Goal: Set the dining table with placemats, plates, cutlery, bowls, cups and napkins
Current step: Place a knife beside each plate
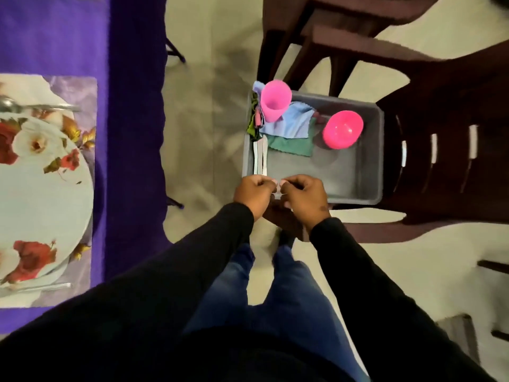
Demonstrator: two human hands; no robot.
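Left hand [252,193] and right hand [301,198] side by side over the near rim of a grey plastic tub [369,172], knuckles up, fingers curled, fingertips meeting on something small and pale between them; too blurred and too hidden to name. Both pinching it, wrists nearly touching, black sleeves [220,244] running back toward the camera, blue jeans below.

Just beyond the left hand, inside the tub along its left wall: two pale flat handles of cutlery [260,158], near ends hidden by the knuckles, heads buried under cloth, so spoon, fork or knife cannot be told. Further in: a heap of folded napkins [289,125], one light blue, one green, darker ones wedged at the tub's far left corner, exact count unclear. One pink cup [274,102] upright on the napkins. One pink bowl [343,129] upright near the right wall, apart from the cup.

Tub resting on the seat of a dark brown plastic chair [440,111], another chair cut off at the top edge.

Far left, well apart from the hands: worktop under a purple cloth [132,106], one pale placemat [80,86], one floral plate [41,188] cut off by the frame edge, one spoon [41,107] beyond the plate, one more utensil [52,286] at its near side, type unclear.
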